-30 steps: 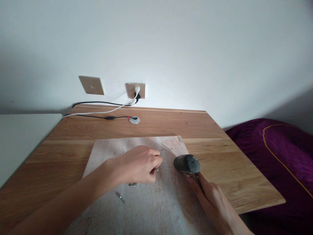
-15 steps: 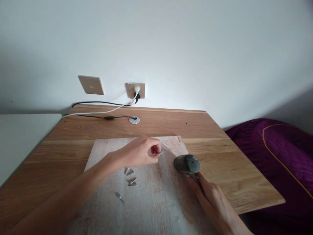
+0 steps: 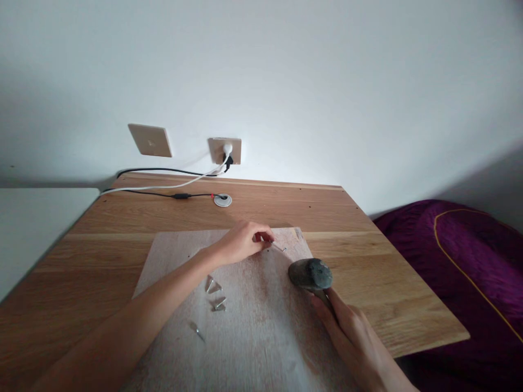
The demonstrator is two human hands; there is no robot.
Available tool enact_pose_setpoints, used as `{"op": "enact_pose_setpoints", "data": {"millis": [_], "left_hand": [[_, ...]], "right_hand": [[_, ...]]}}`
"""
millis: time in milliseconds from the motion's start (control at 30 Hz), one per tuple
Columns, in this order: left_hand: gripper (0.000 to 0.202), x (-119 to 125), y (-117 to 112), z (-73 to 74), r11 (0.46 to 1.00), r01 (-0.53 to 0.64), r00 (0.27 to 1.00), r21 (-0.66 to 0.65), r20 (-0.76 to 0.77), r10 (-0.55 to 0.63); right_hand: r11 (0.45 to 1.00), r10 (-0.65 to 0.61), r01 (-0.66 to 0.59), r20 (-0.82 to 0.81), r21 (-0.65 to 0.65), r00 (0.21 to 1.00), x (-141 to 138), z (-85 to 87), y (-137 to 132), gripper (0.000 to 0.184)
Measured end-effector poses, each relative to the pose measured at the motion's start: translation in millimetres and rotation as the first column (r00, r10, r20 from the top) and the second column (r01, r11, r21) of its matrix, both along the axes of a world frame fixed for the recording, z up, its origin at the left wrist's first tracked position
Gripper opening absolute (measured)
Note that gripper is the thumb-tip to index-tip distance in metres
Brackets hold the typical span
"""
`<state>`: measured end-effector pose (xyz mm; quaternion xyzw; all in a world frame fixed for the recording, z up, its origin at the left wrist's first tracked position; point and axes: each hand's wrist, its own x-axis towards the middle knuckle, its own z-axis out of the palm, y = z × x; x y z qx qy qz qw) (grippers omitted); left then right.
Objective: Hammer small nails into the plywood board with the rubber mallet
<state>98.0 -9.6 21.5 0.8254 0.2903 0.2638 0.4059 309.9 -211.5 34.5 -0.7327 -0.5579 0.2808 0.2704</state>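
My right hand [image 3: 355, 329] is closed round the handle of a mallet [image 3: 309, 274]. The mallet's dark, scuffed, rounded head hangs above the right side of a whitish board [image 3: 253, 326]. Over the far part of this board, my left hand [image 3: 247, 240] has its fingertips pinched together; whatever is between them cannot be made out. Just right of those fingertips lies a thin metal nail [image 3: 280, 247], and a small dark spot shows below them. Several silver nails [image 3: 213, 285] lie loose nearer to me, with a single nail [image 3: 198, 331] apart at the lower left.
The board rests on a wooden desk [image 3: 388, 272]. Cables [image 3: 163, 194] run along the desk's back to a wall socket [image 3: 224, 151] and a round grommet [image 3: 223, 200]. A white surface [image 3: 41, 228] adjoins on the left; a purple cushion [image 3: 474, 256] stands right of the desk.
My left hand has shifted slightly away from me and to the right. The small shiny piece seen at its fingertips before no longer shows. The mallet has hardly moved.
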Motion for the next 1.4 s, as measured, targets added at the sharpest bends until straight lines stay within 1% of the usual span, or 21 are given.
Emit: {"op": "enact_pose_setpoints", "data": {"millis": [133,267,533,667,800,967,1133,1267,1400], "left_hand": [[0.013,-0.3,-0.1,-4.3,1.000,-0.031,0.999,0.005,-0.009,0.031],[0.013,0.6,-1.0,-7.5,1.000,-0.030,0.999,0.002,-0.011,0.030],[0.006,-1.0,-2.1,-9.1,0.999,-0.026,0.999,-0.032,0.023,0.027],[0.004,-1.2,-3.5,-10.1,1.000,-0.024,1.000,-0.014,0.011,0.024],[0.007,-1.9,-3.9,-11.6,1.000,-0.021,1.000,0.006,0.009,0.021],[0.008,-2.4,-4.6,-11.3,1.000,-0.002,1.000,0.007,-0.004,0.002],[0.004,-1.1,-6.1,-12.9,0.996,-0.013,0.999,0.087,-0.041,0.016],[0.010,0.3,-8.9,-11.5,0.988,-0.027,0.997,0.152,-0.068,0.038],[0.009,0.8,-10.9,-10.3,0.987,-0.034,0.998,0.159,-0.055,0.043]], "right_hand": [[1.000,0.021,-0.021,0.005,-0.014,1.000,2.4,-1.5,-0.6,0.048],[0.998,0.060,-0.060,0.014,-0.029,0.998,5.7,-2.7,-0.3,0.049],[0.993,0.109,-0.108,0.032,-0.051,0.993,9.0,-2.5,-0.4,0.047],[0.993,0.104,-0.102,0.030,-0.060,0.994,10.2,-5.0,-1.6,0.051],[0.992,0.104,-0.102,0.040,-0.069,0.994,10.7,-7.1,-2.5,0.054],[0.994,0.106,-0.104,0.049,-0.043,0.993,10.9,-7.1,-2.4,0.050],[0.994,0.104,-0.102,0.057,-0.036,0.993,11.1,-8.3,-0.6,0.049],[0.992,0.118,-0.116,0.061,-0.047,0.991,11.0,-8.6,0.1,0.051],[0.992,0.119,-0.116,0.061,-0.057,0.991,10.0,-6.1,-0.4,0.051]]}}
